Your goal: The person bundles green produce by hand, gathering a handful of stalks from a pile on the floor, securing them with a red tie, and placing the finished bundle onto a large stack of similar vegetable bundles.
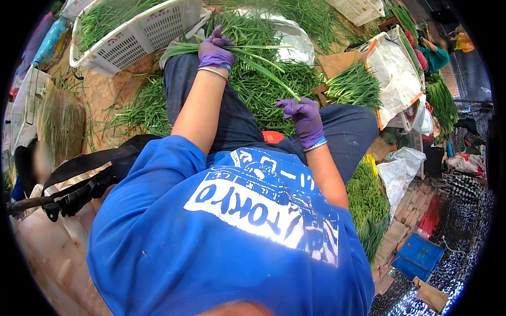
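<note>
Both my hands wear purple gloves. My left hand point(215, 51) is closed around a small bunch of long green chives point(183, 49), over my left thigh. Their leaves stick out to the left of the fist, and a few stalks reach out to the right. One of these stalks point(266, 75) slants down to my right hand point(300, 118), whose thumb and fingers pinch its end. Below and between my hands, a loose heap of chives point(263, 97) covers the ground between my legs. A neat pile of chives point(353, 87) lies just beyond my right knee, pale ends toward the left.
A white slatted crate point(142, 42) with greens stands at the upper left, another white crate point(361, 10) at the top right. A white sheet point(392, 73) drapes a basket on the right. More bundled greens point(363, 200) lie beside my right hip. Another person point(435, 55) sits at the far right.
</note>
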Demonstrator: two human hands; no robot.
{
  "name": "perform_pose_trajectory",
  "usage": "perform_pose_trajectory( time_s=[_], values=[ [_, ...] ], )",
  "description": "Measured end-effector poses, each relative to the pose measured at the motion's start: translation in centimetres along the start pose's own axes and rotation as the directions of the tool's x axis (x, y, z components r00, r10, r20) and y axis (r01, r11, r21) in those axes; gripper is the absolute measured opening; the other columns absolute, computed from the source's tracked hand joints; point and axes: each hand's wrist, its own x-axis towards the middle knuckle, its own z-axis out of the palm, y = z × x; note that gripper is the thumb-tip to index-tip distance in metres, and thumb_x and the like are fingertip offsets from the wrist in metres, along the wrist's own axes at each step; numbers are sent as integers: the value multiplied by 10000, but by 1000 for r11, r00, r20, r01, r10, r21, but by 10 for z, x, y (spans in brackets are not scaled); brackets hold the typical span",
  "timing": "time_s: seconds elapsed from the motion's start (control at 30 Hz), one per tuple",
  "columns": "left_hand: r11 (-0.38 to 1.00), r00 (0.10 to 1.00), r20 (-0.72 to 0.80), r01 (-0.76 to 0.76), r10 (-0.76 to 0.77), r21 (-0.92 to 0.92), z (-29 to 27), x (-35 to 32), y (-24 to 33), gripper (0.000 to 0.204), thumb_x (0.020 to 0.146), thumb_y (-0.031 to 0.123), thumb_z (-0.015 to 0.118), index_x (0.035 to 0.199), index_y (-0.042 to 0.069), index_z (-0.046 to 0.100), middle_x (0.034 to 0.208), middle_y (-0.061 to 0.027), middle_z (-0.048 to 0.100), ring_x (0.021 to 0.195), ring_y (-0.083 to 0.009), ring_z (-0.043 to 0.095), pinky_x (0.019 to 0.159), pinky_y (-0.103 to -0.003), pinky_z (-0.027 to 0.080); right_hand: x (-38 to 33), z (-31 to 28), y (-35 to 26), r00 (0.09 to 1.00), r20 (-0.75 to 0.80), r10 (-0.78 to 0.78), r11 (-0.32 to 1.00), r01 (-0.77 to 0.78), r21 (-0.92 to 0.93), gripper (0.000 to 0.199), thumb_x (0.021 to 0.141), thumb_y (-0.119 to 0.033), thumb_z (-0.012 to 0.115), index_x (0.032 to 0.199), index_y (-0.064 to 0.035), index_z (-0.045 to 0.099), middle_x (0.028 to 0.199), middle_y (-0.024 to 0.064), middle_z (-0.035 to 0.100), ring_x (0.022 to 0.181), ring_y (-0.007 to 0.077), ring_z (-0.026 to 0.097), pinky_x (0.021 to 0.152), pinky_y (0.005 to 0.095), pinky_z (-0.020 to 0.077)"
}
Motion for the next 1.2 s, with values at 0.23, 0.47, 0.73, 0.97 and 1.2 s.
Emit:
perform_pose_trajectory(
  time_s=[0.23, 0.47, 0.73, 0.97, 1.2],
  values=[
    [999, 998, 57, -23, 20, 45, -6, 7, 0, 245, 855, 223, 410, 829, 64, 595, 591, 51, 533, 488, -94, 468, 547, -272, 447, 0, 1, -1, 996, -54, 65, 992, -58, 112, 140, 674, -24, 451, 668, 41, 575, 720, 160, 574, 825, 288, 582, 622, 302, 492],
    [995, 989, 141, -66, 55, 74, 11, -14, -6, 216, 812, 311, 534, 832, 107, 601, 772, 66, 578, 646, -128, 549, 716, -379, 461, -2, -22, -25, 972, -121, -201, 857, 234, 458, 186, 728, -114, 441, 678, 3, 577, 620, 118, 521, 792, 327, 562, 901, 505, 334],
    [999, 961, 277, 9, 6, -52, 7, -4, -4, 275, 854, 253, 376, 927, 116, 602, 817, 53, 608, 637, -128, 567, 741, -398, 443, -35, -65, -99, 883, -175, -435, 585, 425, 690, 209, 650, -142, 486, 467, -149, 386, 439, -37, 347, 659, 206, 492, 954, 520, 254],
    [995, 933, 357, 67, -37, -71, 4, 0, -1, 316, 856, 242, 325, 947, 110, 598, 832, 42, 618, 605, -129, 571, 741, -390, 446, -46, -52, -117, 888, 26, -460, 793, 397, 461, 257, 673, -176, 500, 453, -158, 367, 457, -32, 347, 588, 158, 426, 950, 479, 263],
    [997, 943, 333, 54, -30, -62, 7, -3, -2, 294, 852, 231, 357, 977, 107, 593, 787, 36, 618, 584, -124, 571, 725, -373, 459, -28, -16, -123, 935, 6, 354, 824, -309, -474, 228, 778, -217, 520, 749, -1, 587, 708, 62, 581, 670, 169, 560, 737, 284, 433]
  ],
)
